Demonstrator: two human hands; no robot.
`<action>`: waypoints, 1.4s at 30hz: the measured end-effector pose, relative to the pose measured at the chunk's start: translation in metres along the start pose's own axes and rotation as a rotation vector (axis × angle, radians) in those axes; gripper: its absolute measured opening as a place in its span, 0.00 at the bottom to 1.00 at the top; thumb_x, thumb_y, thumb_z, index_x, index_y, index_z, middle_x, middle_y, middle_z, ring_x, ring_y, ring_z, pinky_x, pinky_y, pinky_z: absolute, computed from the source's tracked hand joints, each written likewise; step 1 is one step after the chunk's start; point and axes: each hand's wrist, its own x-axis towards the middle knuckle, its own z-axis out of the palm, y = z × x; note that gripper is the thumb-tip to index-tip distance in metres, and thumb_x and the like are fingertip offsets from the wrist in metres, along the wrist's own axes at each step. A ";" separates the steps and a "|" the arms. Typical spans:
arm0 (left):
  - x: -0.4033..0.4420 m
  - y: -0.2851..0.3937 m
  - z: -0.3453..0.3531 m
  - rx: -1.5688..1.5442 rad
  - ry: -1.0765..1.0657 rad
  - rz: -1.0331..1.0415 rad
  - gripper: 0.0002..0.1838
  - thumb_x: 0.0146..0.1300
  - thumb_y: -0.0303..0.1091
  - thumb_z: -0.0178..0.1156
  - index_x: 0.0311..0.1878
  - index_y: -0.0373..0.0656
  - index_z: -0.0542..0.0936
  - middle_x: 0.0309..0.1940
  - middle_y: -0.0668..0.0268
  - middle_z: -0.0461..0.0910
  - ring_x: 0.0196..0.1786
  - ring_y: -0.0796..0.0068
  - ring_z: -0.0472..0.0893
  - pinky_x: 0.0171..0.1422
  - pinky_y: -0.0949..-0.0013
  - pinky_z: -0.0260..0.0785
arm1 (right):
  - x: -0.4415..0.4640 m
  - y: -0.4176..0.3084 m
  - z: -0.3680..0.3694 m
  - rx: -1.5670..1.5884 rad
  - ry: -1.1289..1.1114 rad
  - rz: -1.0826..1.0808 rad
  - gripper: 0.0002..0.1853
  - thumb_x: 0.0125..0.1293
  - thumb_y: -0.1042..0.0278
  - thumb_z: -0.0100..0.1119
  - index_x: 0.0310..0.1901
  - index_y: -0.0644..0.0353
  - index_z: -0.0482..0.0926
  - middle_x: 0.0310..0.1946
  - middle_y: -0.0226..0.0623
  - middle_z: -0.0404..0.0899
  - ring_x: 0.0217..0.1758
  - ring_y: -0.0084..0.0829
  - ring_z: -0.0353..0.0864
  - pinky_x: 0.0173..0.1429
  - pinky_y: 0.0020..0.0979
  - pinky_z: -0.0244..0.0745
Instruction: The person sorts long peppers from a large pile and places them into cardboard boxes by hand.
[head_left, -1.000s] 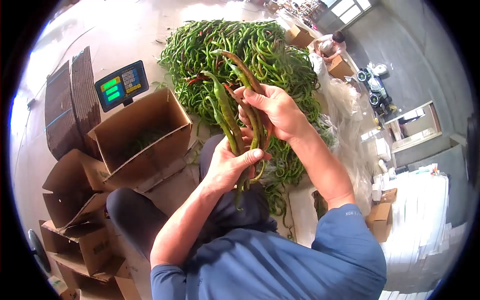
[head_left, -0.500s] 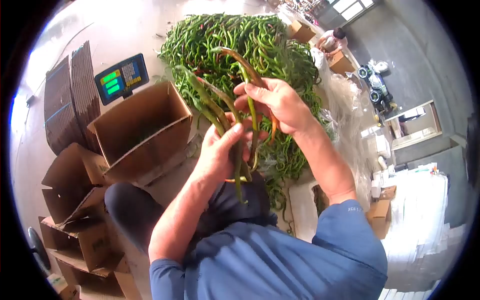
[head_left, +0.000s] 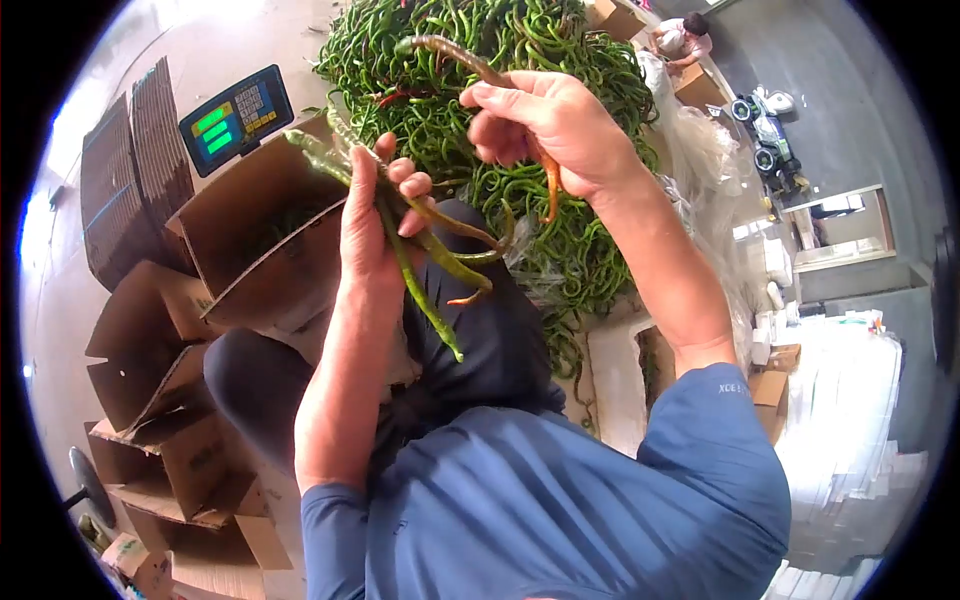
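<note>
Several long green chili peppers [head_left: 425,305] are gripped in my left hand [head_left: 375,205], their tips hanging down past the palm. That hand is near the open cardboard box [head_left: 290,255], in which some green lies at the bottom. My right hand [head_left: 550,130] is closed around a brownish, partly orange-red chili pepper [head_left: 450,50], its stem end pointing left and its orange tip curling out below. Beyond both hands spreads a big pile of green chili peppers [head_left: 590,240], with a few red ones among them.
A scale display [head_left: 235,120] with lit green digits stands behind the box. Flattened cardboard [head_left: 125,190] leans at the left, above several open boxes [head_left: 150,350]. Clear plastic sheeting [head_left: 705,180] edges the pile; a person [head_left: 685,42] sits at the upper right.
My hands have moved apart: the left one went left toward the box with its green chili peppers, while the right rose slightly with the brownish one.
</note>
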 end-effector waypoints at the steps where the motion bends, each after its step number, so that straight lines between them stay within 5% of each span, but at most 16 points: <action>1: 0.001 0.003 0.000 0.015 0.021 0.026 0.21 0.75 0.49 0.57 0.58 0.42 0.74 0.33 0.71 0.71 0.37 0.80 0.73 0.22 0.80 0.62 | -0.002 0.001 0.001 0.101 0.034 0.058 0.15 0.74 0.61 0.59 0.44 0.68 0.81 0.26 0.38 0.83 0.21 0.22 0.78 0.26 0.23 0.68; 5: 0.004 0.006 0.002 0.073 0.106 0.043 0.10 0.76 0.40 0.58 0.49 0.44 0.76 0.30 0.74 0.71 0.30 0.84 0.72 0.21 0.81 0.62 | -0.003 0.013 -0.006 0.389 -0.065 0.191 0.17 0.79 0.60 0.49 0.46 0.70 0.79 0.19 0.31 0.74 0.15 0.19 0.63 0.21 0.23 0.57; 9: 0.005 0.006 -0.003 0.116 0.097 -0.007 0.11 0.72 0.39 0.62 0.36 0.49 0.71 0.29 0.73 0.72 0.28 0.82 0.70 0.25 0.78 0.63 | -0.004 0.019 -0.008 0.409 -0.119 0.214 0.20 0.81 0.57 0.44 0.48 0.70 0.77 0.20 0.30 0.71 0.16 0.19 0.60 0.22 0.23 0.56; 28: 0.009 0.006 -0.010 -0.057 0.021 -0.011 0.06 0.66 0.34 0.60 0.38 0.44 0.73 0.26 0.73 0.69 0.30 0.77 0.69 0.34 0.71 0.58 | -0.006 0.028 -0.008 0.392 -0.041 0.237 0.19 0.81 0.60 0.45 0.46 0.71 0.78 0.22 0.33 0.74 0.18 0.21 0.66 0.24 0.24 0.61; 42: 0.013 0.007 -0.026 -0.136 -0.137 -0.046 0.07 0.66 0.33 0.57 0.37 0.41 0.72 0.23 0.70 0.67 0.26 0.75 0.67 0.29 0.71 0.61 | -0.031 0.024 0.003 0.201 0.125 0.166 0.25 0.81 0.51 0.39 0.48 0.68 0.79 0.14 0.23 0.60 0.12 0.14 0.50 0.16 0.20 0.47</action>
